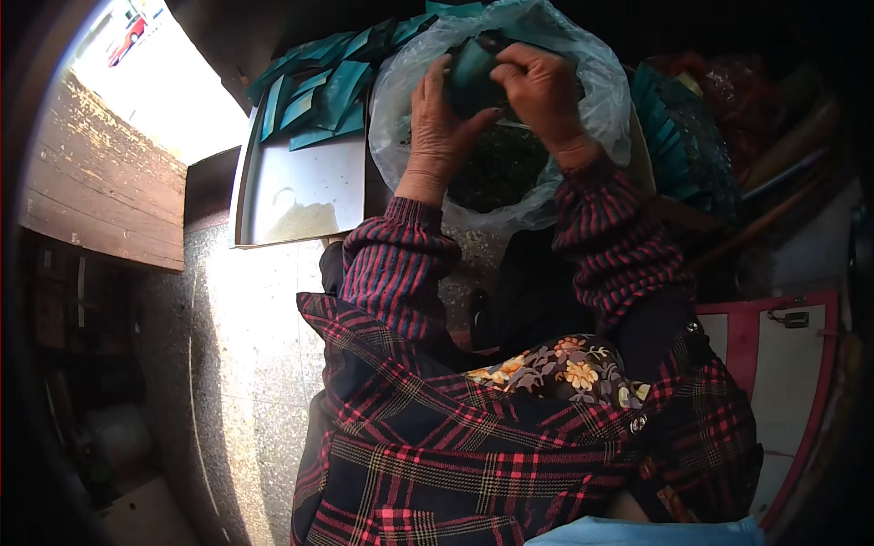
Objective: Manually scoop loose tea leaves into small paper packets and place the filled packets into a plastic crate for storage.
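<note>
Above a wide container lined with a translucent plastic bag [392, 136], a dark green packet [471, 68] is between my hands. My left hand [440, 126] has its fingers raised along the packet's left side, the thumb pointing right below it. At the packet's upper right, the fingers of my right hand [539, 85] are curled and bent inward; whether they pinch its edge is hard to see. Dark loose leafy material [502, 167] lies inside the bag. Several flat green packets [345, 85] overlap on the far part of a shallow pale tray [307, 198] to the left.
More green packets [666, 130] stand in a row right of the bag, beside a crumpled red plastic bag [741, 85]. A wooden panel [106, 170] rises at the left by a bright opening. A pink-framed cabinet door [782, 355] is at the lower right.
</note>
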Available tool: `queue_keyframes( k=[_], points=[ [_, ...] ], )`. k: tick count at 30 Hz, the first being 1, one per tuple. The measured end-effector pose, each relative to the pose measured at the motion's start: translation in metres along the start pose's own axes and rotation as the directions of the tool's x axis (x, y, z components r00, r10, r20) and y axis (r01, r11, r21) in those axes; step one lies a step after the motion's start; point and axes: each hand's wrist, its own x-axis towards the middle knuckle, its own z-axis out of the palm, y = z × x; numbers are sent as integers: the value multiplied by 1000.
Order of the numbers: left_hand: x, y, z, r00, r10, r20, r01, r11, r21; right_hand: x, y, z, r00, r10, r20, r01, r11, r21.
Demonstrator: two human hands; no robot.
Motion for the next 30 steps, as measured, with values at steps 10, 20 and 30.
queue_keyframes(
  k=[10, 20, 30],
  points=[
    [-1, 0, -10, 834, -422, 355, 545, 531, -649, 15, -3, -20, 997, 2, -80, -3, 1000, -12],
    [-1, -9, -12, 777, -520, 355, 609, 480, -631, 10, -2, -20, 991, -84, -102, 63, 978, -196],
    [-4, -1, -2, 809, -353, 469, 585, 561, -587, -5, 11, -25, 993, -72, -98, 59, 990, -129]
  ],
)
